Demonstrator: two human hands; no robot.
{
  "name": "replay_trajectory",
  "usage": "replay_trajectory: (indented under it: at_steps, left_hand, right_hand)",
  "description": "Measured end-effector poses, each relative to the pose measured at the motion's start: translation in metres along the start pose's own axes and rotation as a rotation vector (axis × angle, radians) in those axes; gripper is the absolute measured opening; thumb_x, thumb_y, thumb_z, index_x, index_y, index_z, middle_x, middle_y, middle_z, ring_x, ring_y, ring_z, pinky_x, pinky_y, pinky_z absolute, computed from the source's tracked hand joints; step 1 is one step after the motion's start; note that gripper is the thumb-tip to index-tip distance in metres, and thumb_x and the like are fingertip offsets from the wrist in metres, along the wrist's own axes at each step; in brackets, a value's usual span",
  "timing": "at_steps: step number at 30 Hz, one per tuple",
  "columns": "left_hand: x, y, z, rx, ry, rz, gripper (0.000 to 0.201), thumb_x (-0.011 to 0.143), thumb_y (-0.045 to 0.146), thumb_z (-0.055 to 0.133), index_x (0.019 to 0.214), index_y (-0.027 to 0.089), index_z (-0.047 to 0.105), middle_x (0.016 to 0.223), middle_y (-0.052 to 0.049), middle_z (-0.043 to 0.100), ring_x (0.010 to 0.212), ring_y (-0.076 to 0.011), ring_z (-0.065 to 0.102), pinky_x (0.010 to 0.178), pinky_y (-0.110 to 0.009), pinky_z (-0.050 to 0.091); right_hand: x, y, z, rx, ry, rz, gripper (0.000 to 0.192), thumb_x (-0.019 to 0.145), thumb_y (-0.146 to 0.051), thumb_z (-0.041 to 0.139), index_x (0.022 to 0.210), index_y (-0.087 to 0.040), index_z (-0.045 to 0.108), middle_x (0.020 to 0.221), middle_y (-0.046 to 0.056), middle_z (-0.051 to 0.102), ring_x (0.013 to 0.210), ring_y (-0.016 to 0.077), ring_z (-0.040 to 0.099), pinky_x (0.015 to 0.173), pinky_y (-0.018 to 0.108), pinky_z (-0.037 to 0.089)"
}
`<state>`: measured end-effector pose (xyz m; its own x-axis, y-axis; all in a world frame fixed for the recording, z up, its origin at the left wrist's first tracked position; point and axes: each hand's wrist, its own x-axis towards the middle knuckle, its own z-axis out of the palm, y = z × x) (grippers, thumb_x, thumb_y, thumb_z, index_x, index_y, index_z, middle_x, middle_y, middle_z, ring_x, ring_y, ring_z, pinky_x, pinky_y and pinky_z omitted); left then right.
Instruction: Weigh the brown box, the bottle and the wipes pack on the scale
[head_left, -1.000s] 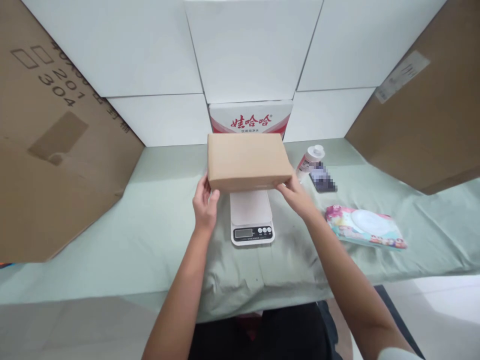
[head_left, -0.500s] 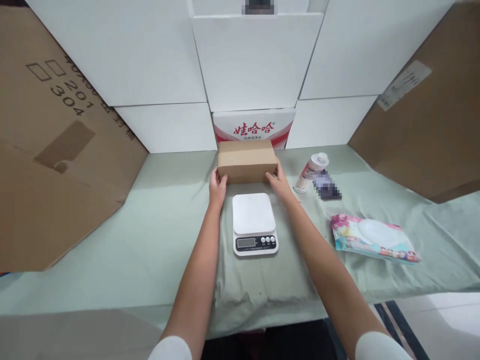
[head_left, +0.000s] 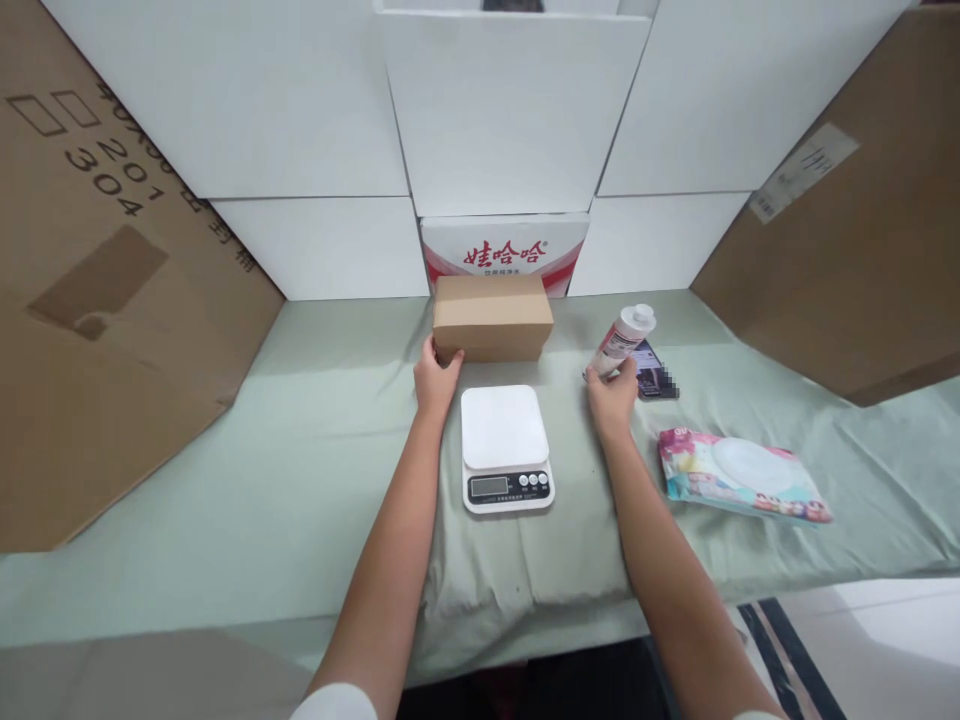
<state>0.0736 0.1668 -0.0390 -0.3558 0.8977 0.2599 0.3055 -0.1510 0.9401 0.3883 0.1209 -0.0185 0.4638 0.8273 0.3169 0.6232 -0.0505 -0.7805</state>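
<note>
My left hand [head_left: 436,382] grips the lower left corner of a small brown cardboard box [head_left: 491,320], its thumb on the front face. The box rests on the cloth against a white and red carton. My right hand [head_left: 613,398] has its fingers and thumb around the lower part of a white bottle [head_left: 621,338] with a pink label. The bottle stands on the cloth. Between my forearms lies a white kitchen scale [head_left: 506,430] with nothing on its plate and a blank-looking display.
A phone [head_left: 654,372] lies just right of the bottle. Nearer me is a pack of wet wipes [head_left: 742,475]. Large cardboard panels [head_left: 112,320] flank the green tablecloth [head_left: 352,430] on both sides. Behind the box stand the printed carton [head_left: 506,245] and white panels [head_left: 510,110].
My right hand has let go of the box's right side, moved right and taken hold of the bottle. My left hand stays at the box's left corner.
</note>
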Motion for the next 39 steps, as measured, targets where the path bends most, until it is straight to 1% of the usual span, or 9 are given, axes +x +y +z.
replay_trajectory:
  at_steps: [3,5,10,13,16,21,32,36,39]
  left_hand:
    - [-0.002,0.004,0.001,0.058,0.010,-0.007,0.062,0.086,0.031,0.079,0.144,0.020,0.061,0.140,-0.017,0.073,0.133,-0.0346,0.070,0.116,-0.054,0.054]
    - [-0.002,0.006,0.002,0.083,0.023,-0.011,0.061,0.084,0.032,0.081,0.142,0.021,0.063,0.138,-0.017,0.074,0.130,-0.0363,0.071,0.116,-0.056,0.054]
    - [-0.001,0.006,0.002,0.103,0.008,-0.010,0.062,0.085,0.033,0.080,0.143,0.023,0.062,0.139,-0.015,0.074,0.128,-0.0353,0.071,0.115,-0.054,0.054]
    - [-0.001,0.005,0.002,0.127,0.005,0.002,0.062,0.086,0.032,0.078,0.144,0.020,0.061,0.140,-0.017,0.074,0.129,-0.0355,0.071,0.113,-0.054,0.055]
    - [-0.001,0.002,0.002,0.134,0.004,0.015,0.064,0.087,0.033,0.078,0.146,0.019,0.059,0.139,-0.018,0.074,0.127,-0.0351,0.072,0.112,-0.053,0.055]
    - [0.000,-0.002,0.002,0.137,0.004,0.035,0.064,0.087,0.033,0.078,0.147,0.019,0.058,0.138,-0.017,0.075,0.126,-0.0331,0.073,0.110,-0.050,0.057]
    - [0.001,-0.003,0.001,0.115,0.009,0.030,0.062,0.087,0.034,0.079,0.145,0.024,0.060,0.138,-0.015,0.075,0.126,-0.0325,0.073,0.113,-0.051,0.055]
    - [0.000,-0.002,0.001,0.112,0.000,0.024,0.063,0.087,0.034,0.079,0.146,0.023,0.060,0.139,-0.016,0.074,0.129,-0.0337,0.071,0.114,-0.052,0.054]
    - [-0.001,0.002,0.000,0.129,-0.006,0.006,0.064,0.088,0.033,0.078,0.148,0.022,0.058,0.141,-0.017,0.073,0.130,-0.0345,0.071,0.114,-0.054,0.054]
  right_hand:
    - [-0.005,-0.004,0.003,0.079,0.104,0.060,0.051,0.076,-0.047,0.066,0.118,-0.018,0.058,0.110,0.012,0.070,0.084,0.0232,0.059,0.091,0.046,0.054]
    - [-0.012,-0.015,-0.001,0.188,0.050,-0.015,0.048,0.078,-0.049,0.069,0.114,-0.020,0.059,0.106,0.010,0.070,0.079,0.0208,0.058,0.084,0.041,0.055]
    - [-0.043,-0.050,-0.004,0.442,-0.324,-0.240,0.044,0.082,-0.052,0.079,0.110,-0.025,0.061,0.104,0.007,0.071,0.085,0.0222,0.065,0.082,0.039,0.057]
    - [-0.063,-0.064,-0.002,0.437,-0.522,-0.339,0.039,0.083,-0.052,0.080,0.106,-0.025,0.064,0.099,0.006,0.073,0.086,0.0244,0.066,0.081,0.041,0.056]
    - [-0.076,-0.072,-0.001,0.387,-0.629,-0.405,0.036,0.084,-0.049,0.079,0.107,-0.025,0.065,0.097,0.006,0.074,0.085,0.0247,0.065,0.078,0.040,0.055]
    - [-0.080,-0.075,-0.001,0.349,-0.660,-0.459,0.031,0.085,-0.042,0.075,0.105,-0.023,0.062,0.090,0.005,0.069,0.078,0.0213,0.059,0.072,0.036,0.050]
    - [-0.082,-0.071,0.006,0.340,-0.676,-0.486,0.037,0.085,-0.039,0.073,0.115,-0.022,0.061,0.098,0.007,0.069,0.084,0.0226,0.060,0.076,0.037,0.051]
    - [-0.077,-0.069,0.000,0.377,-0.682,-0.490,0.049,0.086,-0.049,0.074,0.126,-0.023,0.061,0.113,0.010,0.072,0.090,0.0242,0.062,0.078,0.039,0.051]
    - [-0.071,-0.066,-0.008,0.461,-0.593,-0.488,0.055,0.092,-0.057,0.064,0.136,-0.025,0.059,0.125,0.010,0.073,0.093,0.0244,0.063,0.083,0.041,0.051]
